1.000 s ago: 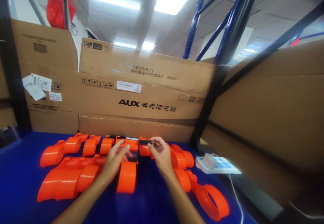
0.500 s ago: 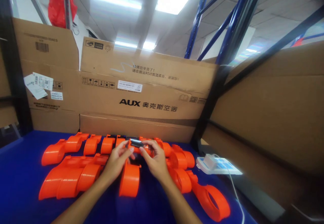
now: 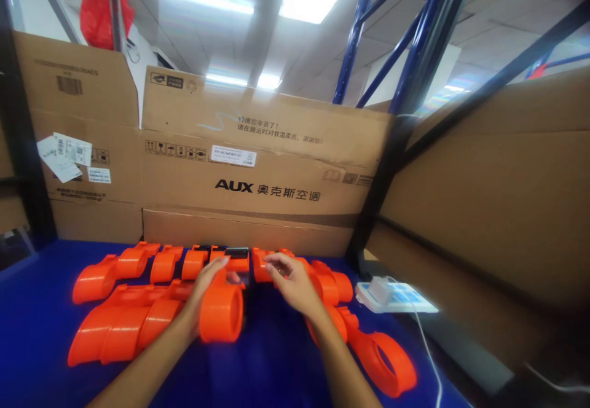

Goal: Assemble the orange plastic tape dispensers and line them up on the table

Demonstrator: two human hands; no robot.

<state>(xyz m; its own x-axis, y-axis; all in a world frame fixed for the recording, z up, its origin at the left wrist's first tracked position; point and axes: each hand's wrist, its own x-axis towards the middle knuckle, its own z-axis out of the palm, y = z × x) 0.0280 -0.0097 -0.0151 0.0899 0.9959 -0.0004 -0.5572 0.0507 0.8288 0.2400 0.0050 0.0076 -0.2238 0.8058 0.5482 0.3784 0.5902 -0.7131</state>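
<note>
My left hand [image 3: 207, 288] is closed round an orange plastic tape dispenser [image 3: 220, 314], whose round hoop faces down toward me. Behind its fingers an orange part with a black top [image 3: 237, 252] shows; whether it belongs to the held dispenser I cannot tell. To the right, my right hand [image 3: 295, 282] is apart from the held dispenser, with its fingers partly bent, spread and nothing visible in them. It hovers beside other orange dispensers [image 3: 330, 285] lying on the right.
More orange dispensers [image 3: 124, 334] lie in rows on the blue table surface [image 3: 262, 371]. One lies apart at the right front [image 3: 391, 365]. Behind stands a cardboard box wall [image 3: 184, 190]. A white power strip [image 3: 401, 297] with a cable [image 3: 426, 346] sits at right, near a dark rack post [image 3: 375, 211].
My right hand has let go of the dispenser and moved a little right. My left hand has turned the dispenser, so its hoop swings left and shows its opening.
</note>
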